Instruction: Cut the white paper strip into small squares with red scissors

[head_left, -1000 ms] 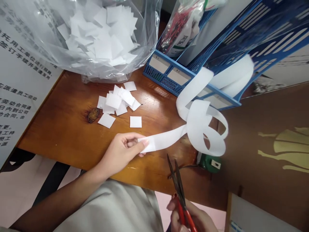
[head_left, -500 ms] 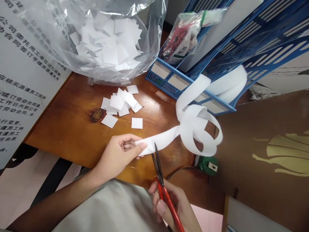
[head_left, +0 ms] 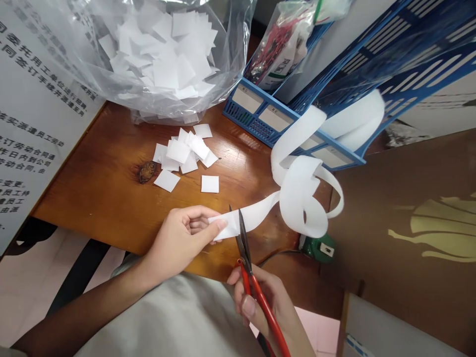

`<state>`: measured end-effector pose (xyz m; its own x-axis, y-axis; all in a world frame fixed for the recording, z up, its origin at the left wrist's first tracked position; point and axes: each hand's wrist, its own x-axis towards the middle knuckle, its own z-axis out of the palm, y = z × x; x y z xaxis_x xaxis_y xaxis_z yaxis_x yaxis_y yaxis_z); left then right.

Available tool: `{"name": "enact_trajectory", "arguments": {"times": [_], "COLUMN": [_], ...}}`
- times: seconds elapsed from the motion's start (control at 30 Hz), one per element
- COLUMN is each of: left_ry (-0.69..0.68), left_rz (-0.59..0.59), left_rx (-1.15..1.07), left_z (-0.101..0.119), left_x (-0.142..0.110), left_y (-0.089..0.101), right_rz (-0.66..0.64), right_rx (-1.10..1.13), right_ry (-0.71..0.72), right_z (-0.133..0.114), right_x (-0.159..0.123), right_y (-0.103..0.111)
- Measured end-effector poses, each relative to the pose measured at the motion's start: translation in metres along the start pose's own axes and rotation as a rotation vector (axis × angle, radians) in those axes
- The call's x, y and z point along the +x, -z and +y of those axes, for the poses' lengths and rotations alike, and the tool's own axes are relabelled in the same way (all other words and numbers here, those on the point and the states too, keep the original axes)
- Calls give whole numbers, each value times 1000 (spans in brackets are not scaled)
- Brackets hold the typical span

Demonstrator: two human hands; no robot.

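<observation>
My left hand (head_left: 189, 235) pinches the near end of a long white strip (head_left: 256, 215), thumb on top and fingers beneath. The strip runs right into loose curls and over the front of a blue file rack. In my right hand (head_left: 267, 297) are scissors (head_left: 243, 248) with red handles and dark blades. The blades are parted and straddle the strip just right of my left thumb. Beyond my left hand, a small pile of cut white squares (head_left: 178, 151) lies on the wooden table (head_left: 100, 198). A single white square (head_left: 210, 184) lies nearer to me.
A clear plastic bag (head_left: 234, 64) full of white squares stands at the back left. The blue rack (head_left: 256, 116) at the back right holds a bag of red-wired parts (head_left: 278, 49). A green tape measure (head_left: 318, 248) sits right of the scissors. A printed board (head_left: 33, 124) borders the left side.
My right hand has brought the scissors up and left from the table's front edge, and their blades now straddle the strip. My left hand keeps its pinch on the strip's end.
</observation>
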<state>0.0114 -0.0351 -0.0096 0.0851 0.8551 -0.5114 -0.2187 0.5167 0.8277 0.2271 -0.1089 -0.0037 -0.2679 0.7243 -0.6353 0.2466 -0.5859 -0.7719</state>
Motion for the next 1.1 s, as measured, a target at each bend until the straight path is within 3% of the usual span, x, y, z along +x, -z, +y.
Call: {"name": "enact_trajectory", "arguments": {"times": [0.87,1.1], "left_ry": [-25,-6], "left_rz": [16,-5], "left_rx": [43,24], "left_z": [-4,-4], "left_x": [-4,-4], "left_y": [1,2], "right_rz": [-24,-36], "right_rx": [-17,-3], "right_ry": [-14,-84], "right_z": [-1,2], "right_x": [2,3], "right_y": [-3,-4]}}
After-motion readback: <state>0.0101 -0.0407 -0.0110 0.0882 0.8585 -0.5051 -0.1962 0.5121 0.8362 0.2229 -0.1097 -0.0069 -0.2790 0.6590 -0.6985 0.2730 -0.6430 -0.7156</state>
